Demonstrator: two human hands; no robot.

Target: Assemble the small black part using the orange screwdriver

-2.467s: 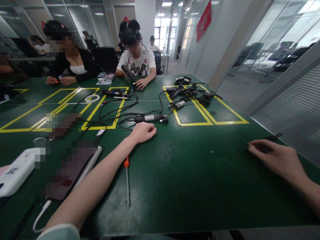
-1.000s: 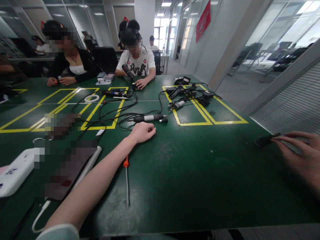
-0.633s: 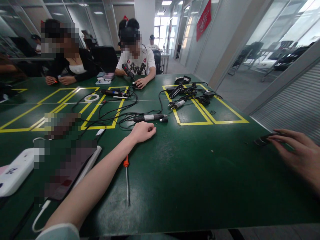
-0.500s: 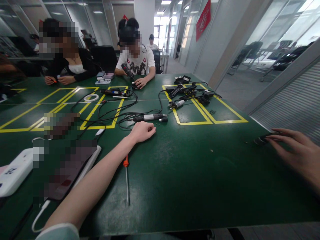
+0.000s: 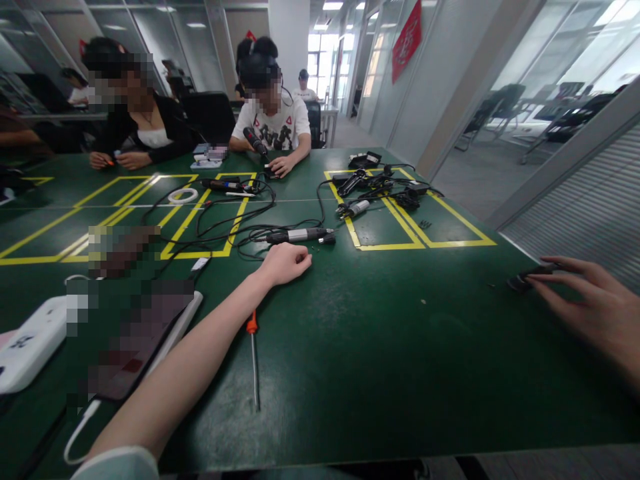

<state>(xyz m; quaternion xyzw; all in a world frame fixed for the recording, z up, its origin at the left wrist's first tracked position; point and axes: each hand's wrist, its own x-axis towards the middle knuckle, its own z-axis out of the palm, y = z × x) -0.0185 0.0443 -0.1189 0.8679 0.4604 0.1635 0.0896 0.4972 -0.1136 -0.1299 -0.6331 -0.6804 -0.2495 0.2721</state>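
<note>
My left hand [image 5: 287, 264] rests on the green table as a loose fist, and I see nothing in it. Just beyond its knuckles lies a black and grey electric screwdriver [image 5: 297, 235] with a cable. Under my left forearm is a screwdriver [image 5: 253, 330] with an orange handle, its long metal shaft pointing toward me; part of the handle is hidden. At the right edge of the table my right hand [image 5: 593, 293] pinches a small flat black part [image 5: 525, 279] between thumb and fingers. What kind of part it is, I cannot tell.
Tangled black cables and adapters [image 5: 385, 183] lie inside yellow tape outlines at the far right. A white power strip [image 5: 37, 340] and a blurred-out dark device [image 5: 145, 340] are at left. Across the table, one person [image 5: 273, 130] holds a power screwdriver; another person [image 5: 150, 137] sits beside.
My right hand has shifted very slightly left with the black part, which shows a little more sharply. The left hand stays still.
</note>
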